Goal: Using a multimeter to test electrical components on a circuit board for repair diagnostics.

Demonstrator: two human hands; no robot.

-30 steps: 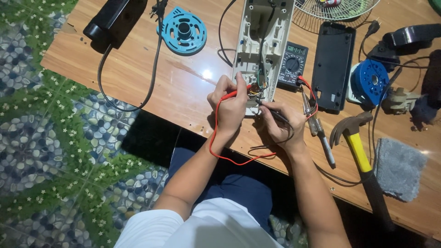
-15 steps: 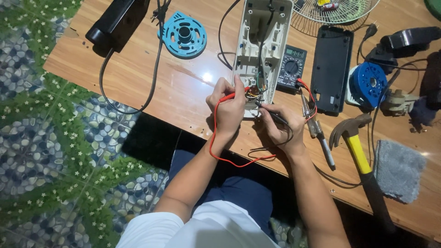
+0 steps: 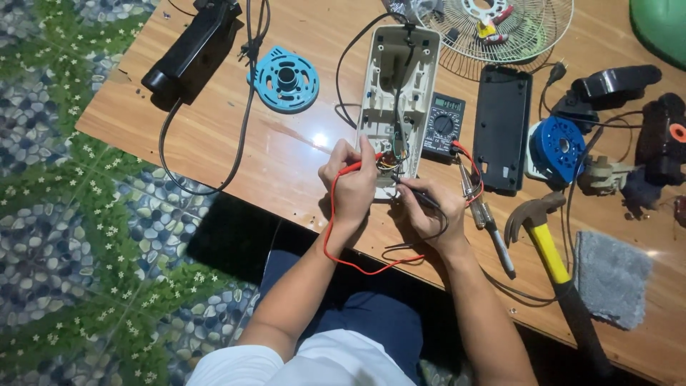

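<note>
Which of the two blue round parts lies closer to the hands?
The light-blue disc left of the open white casing; the darker blue one sits farther right, beyond the black cover.

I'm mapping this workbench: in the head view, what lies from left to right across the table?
Black housing → blue round disc → left hand with red probe → cream open casing → right hand with black probe → multimeter → black cover panel → yellow-handled hammer → grey cloth.
</note>
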